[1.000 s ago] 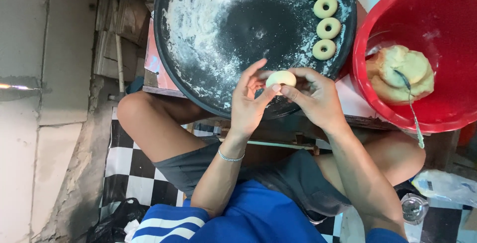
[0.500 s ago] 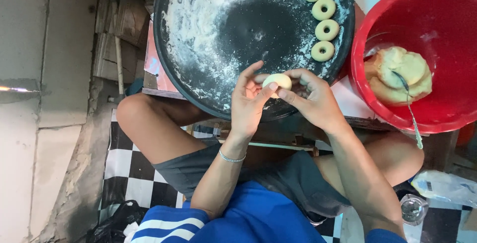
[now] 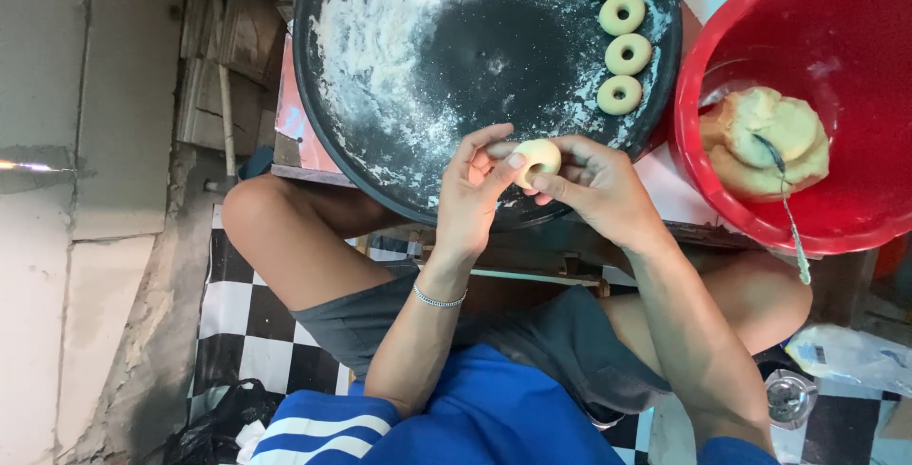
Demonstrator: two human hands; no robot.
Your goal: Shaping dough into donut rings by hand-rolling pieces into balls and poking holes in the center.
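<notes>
Two hands on one dough piece

Both the left hand (image 3: 472, 204) and right hand (image 3: 600, 194) pinch a small pale dough piece (image 3: 537, 161) between fingertips, just over the near rim of the floured black tray (image 3: 380, 156). Four dough rings (image 3: 619, 55) line the tray's right edge; right of the tray, a red tub (image 3: 836, 9) holds a dough lump (image 3: 765, 137)

L hand (image 3: 472, 201) & R hand (image 3: 600, 189) meet, fingers pinched, thumbs maybe touching.
</notes>
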